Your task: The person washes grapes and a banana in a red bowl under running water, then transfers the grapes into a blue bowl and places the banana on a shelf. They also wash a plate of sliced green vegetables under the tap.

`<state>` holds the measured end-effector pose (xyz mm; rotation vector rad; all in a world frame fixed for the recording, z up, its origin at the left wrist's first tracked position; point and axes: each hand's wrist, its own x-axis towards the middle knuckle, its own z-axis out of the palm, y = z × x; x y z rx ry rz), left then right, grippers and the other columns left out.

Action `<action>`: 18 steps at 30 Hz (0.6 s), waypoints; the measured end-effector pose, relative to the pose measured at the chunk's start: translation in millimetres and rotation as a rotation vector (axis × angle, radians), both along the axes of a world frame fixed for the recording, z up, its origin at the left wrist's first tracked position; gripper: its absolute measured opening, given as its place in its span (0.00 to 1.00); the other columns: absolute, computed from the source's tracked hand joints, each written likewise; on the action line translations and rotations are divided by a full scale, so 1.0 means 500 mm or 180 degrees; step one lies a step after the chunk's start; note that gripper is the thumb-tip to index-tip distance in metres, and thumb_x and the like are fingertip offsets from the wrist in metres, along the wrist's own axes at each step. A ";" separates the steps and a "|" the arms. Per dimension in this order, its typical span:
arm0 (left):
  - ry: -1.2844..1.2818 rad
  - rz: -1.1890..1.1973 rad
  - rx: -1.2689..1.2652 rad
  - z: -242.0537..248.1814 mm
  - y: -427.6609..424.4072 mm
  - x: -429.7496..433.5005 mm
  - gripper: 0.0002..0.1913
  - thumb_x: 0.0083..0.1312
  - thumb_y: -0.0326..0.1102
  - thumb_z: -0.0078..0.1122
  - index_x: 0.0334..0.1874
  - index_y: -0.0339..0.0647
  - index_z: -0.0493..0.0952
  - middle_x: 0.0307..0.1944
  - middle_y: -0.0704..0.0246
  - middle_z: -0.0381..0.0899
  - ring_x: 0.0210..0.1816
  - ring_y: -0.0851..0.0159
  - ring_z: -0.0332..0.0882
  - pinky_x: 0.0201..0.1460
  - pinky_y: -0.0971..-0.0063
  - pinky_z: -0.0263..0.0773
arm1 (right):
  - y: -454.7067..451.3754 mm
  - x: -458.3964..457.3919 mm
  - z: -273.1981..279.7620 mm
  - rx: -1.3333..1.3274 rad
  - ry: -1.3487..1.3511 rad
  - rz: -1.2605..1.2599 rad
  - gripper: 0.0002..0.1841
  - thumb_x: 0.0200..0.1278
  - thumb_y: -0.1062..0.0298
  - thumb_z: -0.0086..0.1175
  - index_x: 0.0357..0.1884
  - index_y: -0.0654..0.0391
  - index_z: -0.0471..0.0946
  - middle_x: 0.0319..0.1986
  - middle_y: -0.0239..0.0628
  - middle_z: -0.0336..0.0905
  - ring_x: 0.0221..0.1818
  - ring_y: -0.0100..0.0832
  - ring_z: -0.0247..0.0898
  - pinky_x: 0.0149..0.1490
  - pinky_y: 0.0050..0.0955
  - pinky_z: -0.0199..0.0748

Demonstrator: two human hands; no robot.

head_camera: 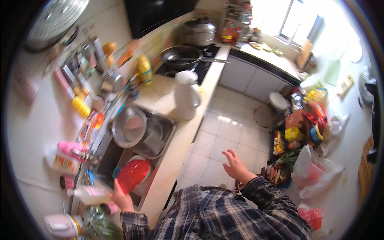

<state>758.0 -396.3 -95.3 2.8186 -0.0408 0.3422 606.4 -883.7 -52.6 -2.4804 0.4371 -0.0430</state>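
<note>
My left hand [122,198] grips the near edge of a red, shiny, oval item [133,176], perhaps a plastic dish or a package; blur hides which. It is held over the near basin of a steel double sink [111,153], in front of white dishware [146,174] there. A steel bowl [117,132] and a clear container [153,141] sit at the far basin. My right hand [236,168] hangs in the air above the tiled floor, its fingers spread and nothing in it.
A white thermos jug [186,99] stands on the counter beyond the sink. A wok [181,57] rests on the stove, its handle reaching past the counter's edge. Bottles [91,194] line the sink's left side. Groceries and plastic bags [312,174] crowd the right wall.
</note>
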 end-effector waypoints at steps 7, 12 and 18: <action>-0.0240 0.0436 0.0660 0.000 -0.108 -0.033 0.27 0.65 0.25 0.50 0.69 0.47 0.64 0.44 0.52 0.83 0.43 0.43 0.80 0.72 0.50 0.51 | -0.170 -0.153 -0.019 -0.0009 -0.0144 -0.0441 0.29 0.59 0.69 0.58 0.64 0.55 0.65 0.62 0.54 0.61 0.60 0.55 0.64 0.61 0.43 0.69; -0.0271 0.1092 0.0661 -0.006 -0.165 -0.064 0.29 0.63 0.22 0.53 0.68 0.42 0.64 0.49 0.50 0.81 0.47 0.45 0.79 0.50 0.58 0.72 | -0.298 -0.254 -0.044 0.0093 -0.0281 -0.0644 0.27 0.59 0.70 0.58 0.62 0.56 0.66 0.60 0.53 0.63 0.60 0.53 0.65 0.60 0.41 0.70; 0.0278 0.1837 0.0463 -0.017 -0.121 -0.059 0.20 0.72 0.41 0.41 0.59 0.36 0.71 0.42 0.47 0.82 0.44 0.41 0.79 0.48 0.54 0.73 | -0.418 -0.327 -0.059 0.0441 -0.0379 -0.0799 0.25 0.58 0.70 0.58 0.59 0.58 0.67 0.56 0.52 0.65 0.56 0.54 0.67 0.58 0.41 0.71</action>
